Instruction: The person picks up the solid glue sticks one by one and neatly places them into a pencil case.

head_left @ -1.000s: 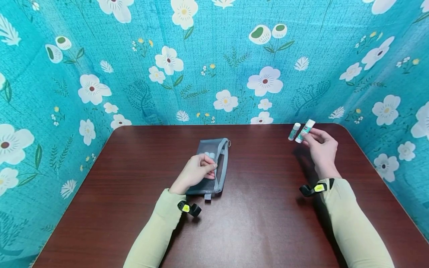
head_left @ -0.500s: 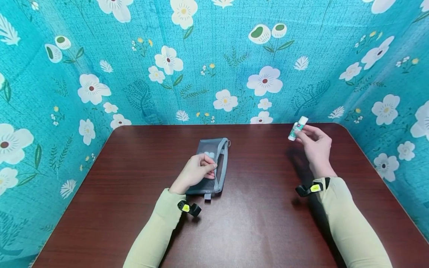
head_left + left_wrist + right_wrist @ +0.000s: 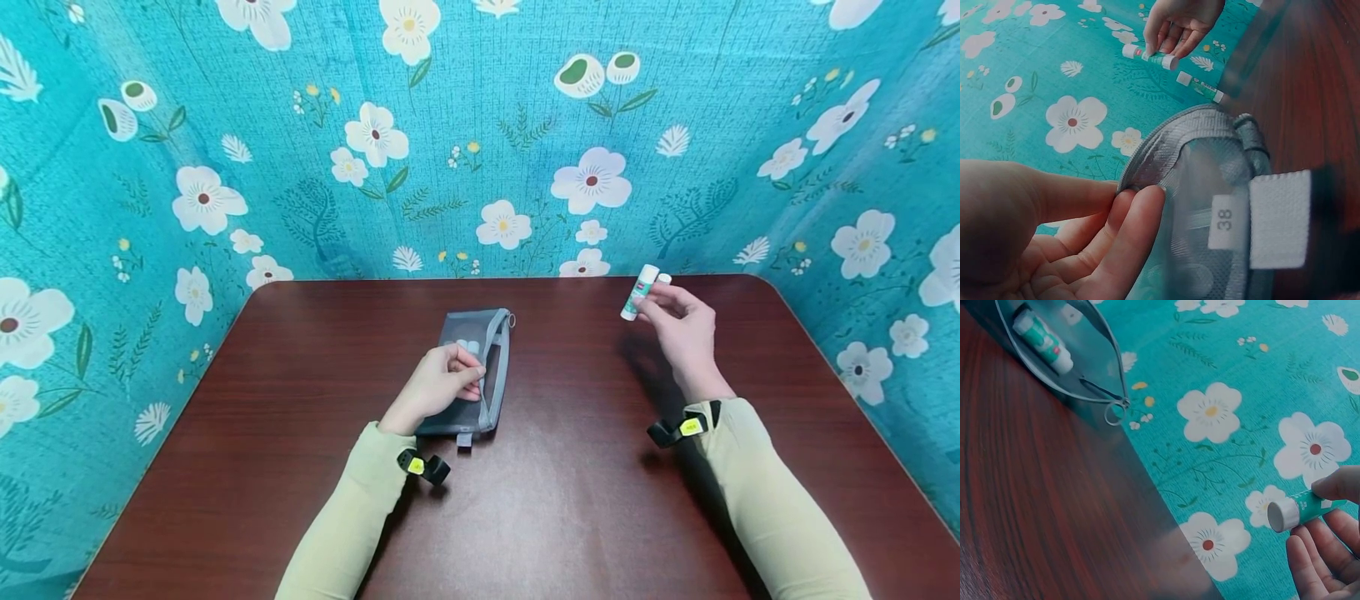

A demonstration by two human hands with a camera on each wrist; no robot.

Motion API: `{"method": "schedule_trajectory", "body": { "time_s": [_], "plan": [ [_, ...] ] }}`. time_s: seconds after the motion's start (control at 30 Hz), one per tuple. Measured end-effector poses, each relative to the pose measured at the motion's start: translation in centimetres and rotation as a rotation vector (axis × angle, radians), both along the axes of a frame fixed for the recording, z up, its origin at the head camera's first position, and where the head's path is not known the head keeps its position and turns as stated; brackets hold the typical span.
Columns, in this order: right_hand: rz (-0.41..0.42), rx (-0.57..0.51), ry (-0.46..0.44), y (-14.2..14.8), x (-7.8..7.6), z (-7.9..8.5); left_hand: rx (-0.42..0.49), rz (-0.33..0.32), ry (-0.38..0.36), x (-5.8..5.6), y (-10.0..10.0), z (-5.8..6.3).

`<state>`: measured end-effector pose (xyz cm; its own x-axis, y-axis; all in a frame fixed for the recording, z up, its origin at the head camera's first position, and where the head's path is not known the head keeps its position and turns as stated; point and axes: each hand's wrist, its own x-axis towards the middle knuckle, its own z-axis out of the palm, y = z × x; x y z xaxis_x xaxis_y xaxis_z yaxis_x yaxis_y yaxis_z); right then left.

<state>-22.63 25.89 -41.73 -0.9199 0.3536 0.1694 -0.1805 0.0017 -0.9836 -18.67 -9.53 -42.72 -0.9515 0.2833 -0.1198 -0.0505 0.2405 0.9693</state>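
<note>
A grey mesh zip pouch (image 3: 463, 322) lies on the table with its mouth parted. My left hand (image 3: 441, 382) pinches the near edge of that mouth between thumb and fingers. Through the right wrist view's gap in the pouch, a green-and-white glue stick (image 3: 1045, 344) shows inside. My right hand (image 3: 684, 332) holds another glue stick (image 3: 640, 292), tilted and raised over the table's back right, pinched between thumb and fingertips. Behind this hand a second glue stick (image 3: 1200, 87) stands upright on the table; in the head view only its white cap (image 3: 664, 278) shows.
The dark reddish-brown table (image 3: 570, 467) ends at the back against a turquoise flowered cloth (image 3: 450, 167), which also rises at both sides. A metal ring (image 3: 1115, 413) hangs at the pouch's zip end. A small fabric tag (image 3: 1280, 219) sticks out from its near end.
My right hand has moved left with its glue stick, passing in front of the standing one, which it now mostly hides. The left hand and the pouch stay in place.
</note>
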Motion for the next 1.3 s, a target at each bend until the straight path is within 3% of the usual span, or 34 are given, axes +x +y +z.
{"method": "schedule_trajectory", "body": {
  "time_s": [0.33, 0.6, 0.87, 1.3],
  "plan": [
    [0.067, 0.040, -0.002, -2.0, 0.3, -0.1, 0.002, -0.012, 0.020, 0.1, 0.0, 0.2],
    [0.145, 0.010, -0.013, -4.0, 0.5, -0.1, -0.003, 0.002, 0.004, 0.1, 0.0, 0.2],
    [0.191, 0.105, -0.046, -5.7, 0.7, -0.6, 0.012, -0.004, 0.003, 0.1, 0.0, 0.2],
    [0.283, 0.095, -0.060, -8.0, 1.2, -0.9, 0.015, 0.002, -0.013, 0.0, 0.0, 0.1]
  ]
}}
